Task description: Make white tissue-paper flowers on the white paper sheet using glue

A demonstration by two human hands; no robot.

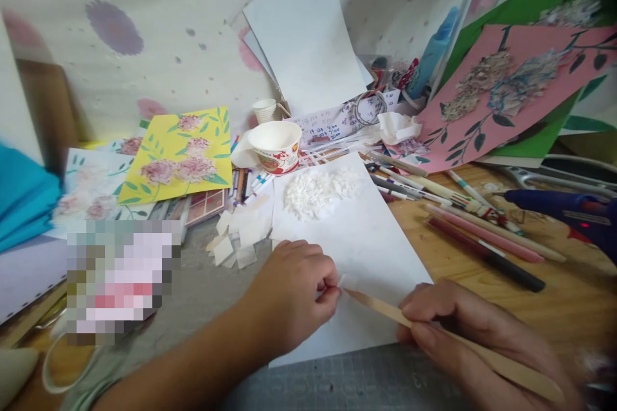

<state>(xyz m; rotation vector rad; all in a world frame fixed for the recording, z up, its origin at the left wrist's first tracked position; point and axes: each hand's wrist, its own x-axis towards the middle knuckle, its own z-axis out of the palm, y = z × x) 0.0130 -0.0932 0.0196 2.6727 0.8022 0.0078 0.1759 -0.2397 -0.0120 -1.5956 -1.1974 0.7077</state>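
Note:
My left hand (299,289) is closed in a pinch, with a small white piece of paper (342,280) showing at its fingertips. In my right hand (457,327) lies a flat, pointed wooden stick (380,309), gripped much like a pen. Its tip is right by the pinched paper; whether they touch I cannot tell. Below both hands is a white sheet (376,250), bearing a clump of crumpled white paper bits (318,196) toward its far end. Loose square paper pieces (236,244) are scattered left of the sheet.
A paper bowl (274,144) stands behind the sheet. Pens and brushes (434,189) crowd the right, near a blue glue gun (563,205). Yellow (159,135) and pink (520,90) flower pictures lean at the back. A grey cutting mat (193,276) covers the table's front.

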